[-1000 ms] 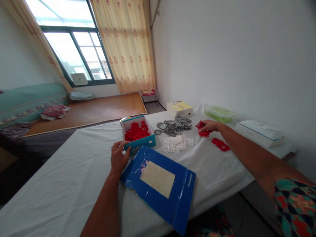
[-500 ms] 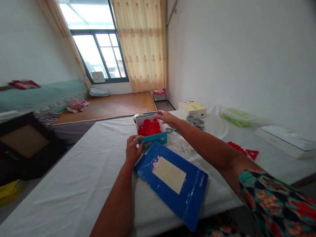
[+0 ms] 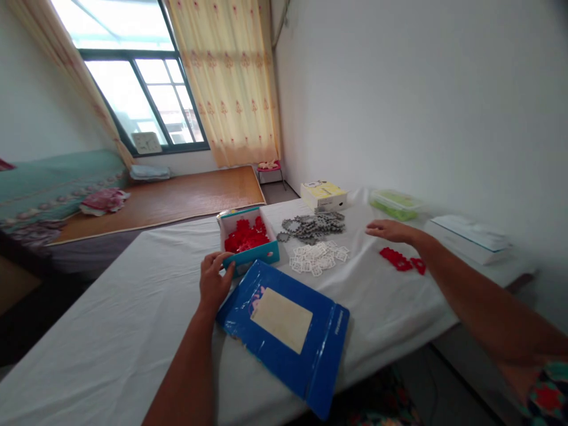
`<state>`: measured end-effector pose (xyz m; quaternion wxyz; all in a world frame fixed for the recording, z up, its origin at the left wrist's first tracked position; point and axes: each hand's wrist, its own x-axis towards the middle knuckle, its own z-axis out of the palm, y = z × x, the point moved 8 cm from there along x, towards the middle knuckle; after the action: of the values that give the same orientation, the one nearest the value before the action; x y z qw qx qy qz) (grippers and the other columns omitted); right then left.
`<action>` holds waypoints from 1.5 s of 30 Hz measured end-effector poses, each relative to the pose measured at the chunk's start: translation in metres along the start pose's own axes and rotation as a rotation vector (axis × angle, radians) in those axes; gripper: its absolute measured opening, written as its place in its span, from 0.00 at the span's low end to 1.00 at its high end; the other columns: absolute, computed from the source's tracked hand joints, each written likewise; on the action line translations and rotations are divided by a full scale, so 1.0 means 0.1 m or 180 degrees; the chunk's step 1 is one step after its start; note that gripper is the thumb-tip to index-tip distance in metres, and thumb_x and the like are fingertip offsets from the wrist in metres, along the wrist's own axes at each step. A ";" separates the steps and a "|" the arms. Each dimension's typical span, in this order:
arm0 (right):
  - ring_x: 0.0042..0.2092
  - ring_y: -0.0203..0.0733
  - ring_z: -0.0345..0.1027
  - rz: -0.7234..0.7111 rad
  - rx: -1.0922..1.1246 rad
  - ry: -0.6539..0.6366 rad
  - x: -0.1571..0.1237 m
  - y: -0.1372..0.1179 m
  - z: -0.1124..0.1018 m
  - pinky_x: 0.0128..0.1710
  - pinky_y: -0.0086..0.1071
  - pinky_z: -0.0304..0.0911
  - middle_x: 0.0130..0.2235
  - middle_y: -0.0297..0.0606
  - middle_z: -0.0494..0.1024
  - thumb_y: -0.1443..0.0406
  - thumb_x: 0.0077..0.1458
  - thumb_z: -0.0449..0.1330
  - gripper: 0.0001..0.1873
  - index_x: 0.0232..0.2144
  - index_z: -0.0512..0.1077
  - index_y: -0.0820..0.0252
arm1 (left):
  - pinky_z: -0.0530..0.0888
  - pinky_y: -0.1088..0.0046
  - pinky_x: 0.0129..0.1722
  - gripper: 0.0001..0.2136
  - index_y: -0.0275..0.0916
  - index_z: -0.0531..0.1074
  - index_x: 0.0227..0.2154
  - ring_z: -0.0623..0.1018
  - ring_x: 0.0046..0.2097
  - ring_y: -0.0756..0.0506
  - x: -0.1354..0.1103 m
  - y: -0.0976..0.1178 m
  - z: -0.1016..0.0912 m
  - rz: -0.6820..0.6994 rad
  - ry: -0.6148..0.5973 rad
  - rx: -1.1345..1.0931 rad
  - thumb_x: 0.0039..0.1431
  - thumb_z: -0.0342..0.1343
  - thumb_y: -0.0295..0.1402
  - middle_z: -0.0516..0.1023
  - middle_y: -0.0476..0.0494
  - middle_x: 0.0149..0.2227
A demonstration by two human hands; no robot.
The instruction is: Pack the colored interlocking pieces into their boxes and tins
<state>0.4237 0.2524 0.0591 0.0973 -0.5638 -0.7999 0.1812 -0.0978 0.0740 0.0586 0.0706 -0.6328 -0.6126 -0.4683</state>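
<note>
My left hand (image 3: 215, 278) grips the near left corner of a blue cardboard box (image 3: 257, 255), thumb outside and fingers over the rim. Red plastic pieces (image 3: 248, 235) lie heaped in the box. Its blue lid (image 3: 284, 319), with a cream label, extends toward me over the table. My right hand (image 3: 390, 231) is out to the right above the cloth, fingers stretched forward and nothing visible in them. Just below it, a few red pieces (image 3: 397, 259) rest on the cloth. Grey gear-edged pieces (image 3: 315, 226) and white square pieces (image 3: 317, 258) lie in piles between my hands.
A yellow and white box (image 3: 323, 196), a clear tub of green pieces (image 3: 396, 205) and a white tissue box (image 3: 468, 238) stand along the wall side of the white-covered table (image 3: 146, 296). Beyond it is a low bed (image 3: 195, 192) below the window.
My right hand has left the far rim of the box and swung right, near the loose red pieces. My left hand stays on the box corner. The view has turned right.
</note>
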 end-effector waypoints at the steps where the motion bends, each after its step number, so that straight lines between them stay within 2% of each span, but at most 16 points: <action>1: 0.53 0.56 0.69 0.0207 -0.0174 -0.0019 -0.11 0.24 0.01 0.53 0.42 0.62 0.52 0.51 0.76 0.45 0.55 0.51 0.32 0.48 0.75 0.63 | 0.79 0.62 0.41 0.12 0.43 0.74 0.44 0.72 0.48 0.42 0.00 0.00 0.00 0.0006 0.0000 0.0023 0.59 0.54 0.39 0.68 0.42 0.45; 3: 0.56 0.58 0.67 0.0625 -0.0383 -0.0126 -0.34 0.61 0.08 0.55 0.44 0.60 0.56 0.53 0.73 0.43 0.53 0.51 0.38 0.53 0.72 0.66 | 0.80 0.62 0.42 0.12 0.43 0.74 0.44 0.72 0.48 0.42 0.01 -0.01 0.00 0.0012 -0.0004 0.0059 0.59 0.54 0.40 0.68 0.42 0.45; 5: 0.57 0.60 0.65 0.0997 -0.0462 -0.0259 -0.54 0.82 0.21 0.56 0.46 0.59 0.59 0.55 0.69 0.39 0.51 0.52 0.45 0.59 0.66 0.67 | 0.80 0.62 0.41 0.13 0.43 0.74 0.43 0.72 0.48 0.42 0.02 -0.01 -0.01 0.0000 0.0021 0.0086 0.58 0.54 0.40 0.68 0.42 0.45; 7: 0.57 0.64 0.65 0.1285 -0.0512 -0.0253 -0.71 0.88 0.34 0.54 0.51 0.59 0.60 0.56 0.67 0.36 0.48 0.52 0.50 0.63 0.61 0.64 | 0.80 0.62 0.41 0.13 0.43 0.74 0.43 0.72 0.47 0.42 0.03 0.00 -0.02 -0.0012 0.0048 0.0104 0.58 0.54 0.40 0.68 0.43 0.45; 9: 0.56 0.68 0.63 0.1434 -0.0650 0.0022 -0.81 0.82 0.42 0.51 0.58 0.59 0.61 0.53 0.67 0.35 0.46 0.53 0.50 0.63 0.61 0.57 | 0.80 0.61 0.40 0.13 0.43 0.74 0.43 0.73 0.47 0.42 0.04 0.00 -0.02 -0.0003 0.0056 0.0107 0.57 0.55 0.41 0.68 0.43 0.45; 12: 0.56 0.67 0.62 0.1183 -0.0876 0.0673 -0.86 0.55 0.49 0.48 0.60 0.59 0.60 0.48 0.68 0.39 0.52 0.52 0.38 0.59 0.66 0.50 | 0.80 0.61 0.41 0.13 0.43 0.74 0.42 0.73 0.46 0.42 0.04 0.01 -0.02 0.0024 0.0060 0.0082 0.57 0.55 0.41 0.68 0.43 0.45; 16: 0.53 0.58 0.63 0.0501 -0.0883 0.1106 -0.81 0.27 0.58 0.46 0.52 0.62 0.54 0.46 0.73 0.49 0.59 0.51 0.25 0.53 0.71 0.51 | 0.80 0.62 0.41 0.13 0.42 0.74 0.42 0.73 0.46 0.42 0.03 0.01 -0.03 0.0061 0.0061 0.0079 0.58 0.54 0.41 0.67 0.43 0.45; 18: 0.52 0.56 0.65 0.0360 -0.0763 0.1274 -0.78 0.28 0.58 0.45 0.49 0.63 0.51 0.46 0.74 0.50 0.57 0.54 0.23 0.50 0.72 0.53 | 0.80 0.62 0.41 0.13 0.42 0.74 0.43 0.73 0.46 0.42 0.03 0.00 -0.02 0.0063 0.0052 0.0075 0.58 0.55 0.41 0.67 0.43 0.45; 21: 0.49 0.53 0.67 0.0210 -0.0383 0.1672 -0.78 0.37 0.53 0.48 0.45 0.64 0.48 0.47 0.73 0.51 0.51 0.60 0.26 0.49 0.70 0.58 | 0.80 0.62 0.41 0.13 0.42 0.73 0.43 0.73 0.46 0.43 0.03 -0.02 -0.02 0.0059 0.0033 0.0074 0.57 0.55 0.41 0.67 0.43 0.45; 24: 0.48 0.50 0.67 0.0049 -0.0063 0.2053 -0.81 0.46 0.47 0.51 0.42 0.64 0.46 0.46 0.72 0.54 0.48 0.62 0.27 0.49 0.68 0.59 | 0.80 0.61 0.41 0.13 0.43 0.73 0.43 0.73 0.46 0.42 0.03 -0.03 -0.01 0.0022 0.0010 0.0077 0.57 0.54 0.41 0.67 0.42 0.46; 29: 0.49 0.52 0.68 0.0399 0.0098 0.2552 -0.94 0.60 0.36 0.49 0.45 0.66 0.48 0.47 0.72 0.58 0.47 0.60 0.26 0.49 0.68 0.58 | 0.80 0.61 0.41 0.13 0.42 0.74 0.42 0.72 0.47 0.41 0.03 0.01 -0.02 -0.0025 0.0021 0.0012 0.57 0.54 0.41 0.67 0.41 0.45; 32: 0.48 0.53 0.68 0.0430 0.0251 0.2543 -0.93 0.54 0.31 0.50 0.47 0.65 0.47 0.48 0.73 0.59 0.44 0.61 0.27 0.48 0.69 0.59 | 0.79 0.61 0.42 0.13 0.43 0.74 0.43 0.72 0.48 0.41 0.03 0.01 -0.01 -0.0031 0.0014 -0.0020 0.58 0.54 0.40 0.67 0.41 0.45; 35: 0.44 0.51 0.71 0.0307 0.0992 0.2172 -0.80 0.24 0.31 0.48 0.48 0.67 0.45 0.45 0.75 0.57 0.41 0.64 0.29 0.47 0.69 0.59 | 0.79 0.60 0.43 0.12 0.42 0.74 0.43 0.71 0.48 0.41 0.01 0.01 0.00 -0.0066 -0.0001 -0.0019 0.58 0.54 0.39 0.67 0.41 0.46; 37: 0.41 0.49 0.72 0.0201 0.1781 0.1756 -0.65 -0.14 0.36 0.43 0.45 0.70 0.42 0.44 0.77 0.55 0.41 0.66 0.33 0.50 0.68 0.59 | 0.78 0.61 0.43 0.12 0.42 0.74 0.43 0.71 0.49 0.41 -0.01 0.03 0.00 -0.0080 0.0009 -0.0006 0.59 0.53 0.38 0.68 0.41 0.45; 41: 0.39 0.45 0.72 -0.0217 0.2883 0.0998 -0.26 -1.31 0.46 0.39 0.40 0.72 0.41 0.44 0.77 0.53 0.40 0.69 0.37 0.52 0.67 0.59 | 0.77 0.61 0.45 0.11 0.43 0.73 0.44 0.70 0.50 0.42 -0.04 0.08 -0.01 -0.0071 0.0001 -0.0017 0.60 0.53 0.35 0.67 0.42 0.46; 45: 0.42 0.47 0.72 -0.0655 0.3225 0.0952 0.22 -2.47 0.44 0.44 0.44 0.71 0.43 0.43 0.77 0.51 0.38 0.70 0.39 0.51 0.68 0.58 | 0.76 0.60 0.47 0.11 0.45 0.73 0.45 0.70 0.49 0.42 -0.06 0.09 -0.02 -0.0067 -0.0020 -0.0024 0.60 0.53 0.34 0.68 0.42 0.46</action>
<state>0.1863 0.1913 0.1162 0.4873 -0.3847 -0.6408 0.4516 -0.0901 0.0663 0.0599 0.0614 -0.6281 -0.6177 -0.4693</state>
